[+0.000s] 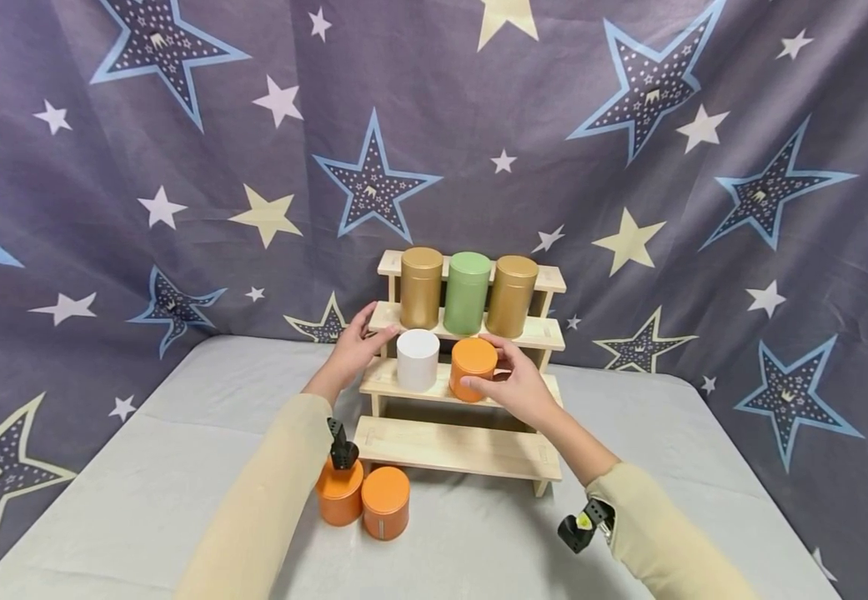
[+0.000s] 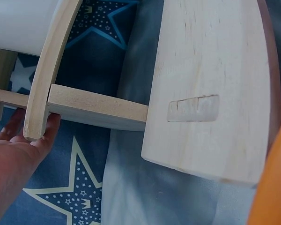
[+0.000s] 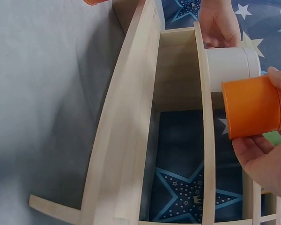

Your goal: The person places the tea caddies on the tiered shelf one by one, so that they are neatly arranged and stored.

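My right hand [image 1: 521, 385] grips an orange canister [image 1: 474, 368], thumb in front and fingers round its right side. The canister is at the second-lowest step of a wooden tiered shelf [image 1: 458, 444], right of a white canister [image 1: 418, 361]. In the right wrist view the orange canister [image 3: 252, 107] overlaps the front of the white canister [image 3: 228, 69]. My left hand [image 1: 354, 348] holds the left end of the shelf, one step higher. In the left wrist view its fingers [image 2: 50, 129] show behind the end of a wooden board [image 2: 35, 115].
Higher up the shelf stand two gold canisters [image 1: 421, 292] with a green canister [image 1: 467, 296] between them. Two more orange canisters [image 1: 386, 504] are on the grey-covered table [image 1: 238, 392] at the shelf's front left. A star-patterned curtain [image 1: 471, 100] hangs behind.
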The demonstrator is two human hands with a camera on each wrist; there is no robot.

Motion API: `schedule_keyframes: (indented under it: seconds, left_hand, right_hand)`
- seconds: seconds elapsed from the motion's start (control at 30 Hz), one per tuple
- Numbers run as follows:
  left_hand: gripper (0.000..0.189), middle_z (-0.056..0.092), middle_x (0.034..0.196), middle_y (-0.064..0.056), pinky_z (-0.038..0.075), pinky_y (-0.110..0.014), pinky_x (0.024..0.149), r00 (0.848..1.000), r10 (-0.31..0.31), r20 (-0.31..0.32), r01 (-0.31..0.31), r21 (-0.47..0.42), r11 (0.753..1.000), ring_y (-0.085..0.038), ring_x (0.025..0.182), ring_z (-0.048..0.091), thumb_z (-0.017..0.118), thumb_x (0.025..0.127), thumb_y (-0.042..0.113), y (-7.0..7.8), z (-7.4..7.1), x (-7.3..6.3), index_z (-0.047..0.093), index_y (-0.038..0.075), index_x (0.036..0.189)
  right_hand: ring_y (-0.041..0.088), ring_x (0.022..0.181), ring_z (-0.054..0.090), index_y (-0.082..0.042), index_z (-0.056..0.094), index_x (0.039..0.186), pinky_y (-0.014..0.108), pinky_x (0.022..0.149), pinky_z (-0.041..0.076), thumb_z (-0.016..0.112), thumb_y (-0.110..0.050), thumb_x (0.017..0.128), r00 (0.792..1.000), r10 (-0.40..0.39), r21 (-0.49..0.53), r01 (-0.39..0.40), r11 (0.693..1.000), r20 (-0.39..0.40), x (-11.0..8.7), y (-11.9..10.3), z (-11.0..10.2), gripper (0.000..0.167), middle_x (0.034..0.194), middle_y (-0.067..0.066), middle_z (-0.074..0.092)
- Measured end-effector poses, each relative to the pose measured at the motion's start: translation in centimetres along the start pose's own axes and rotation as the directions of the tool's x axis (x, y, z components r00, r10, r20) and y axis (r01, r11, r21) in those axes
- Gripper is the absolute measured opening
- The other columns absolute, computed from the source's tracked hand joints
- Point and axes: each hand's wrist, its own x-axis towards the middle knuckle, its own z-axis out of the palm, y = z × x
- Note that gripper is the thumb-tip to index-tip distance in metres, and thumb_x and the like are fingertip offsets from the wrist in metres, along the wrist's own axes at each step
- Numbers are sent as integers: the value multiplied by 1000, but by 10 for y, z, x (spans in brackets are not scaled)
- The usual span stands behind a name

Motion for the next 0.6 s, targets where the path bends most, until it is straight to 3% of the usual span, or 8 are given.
schedule_keyframes:
  seconds: [0.6]
  left_hand:
    - [78, 32, 151, -16, 34, -40, 111, 1000, 0, -8, 0, -8, 1000, -28, 136, 36, 64, 90, 27, 0, 2, 1, 16, 17, 151]
  right_hand:
    - [26, 101, 57, -13, 43, 137, 33, 85, 52, 80, -20, 75, 997, 68, 33, -66, 997, -45, 12, 14, 9, 73, 118, 14, 58]
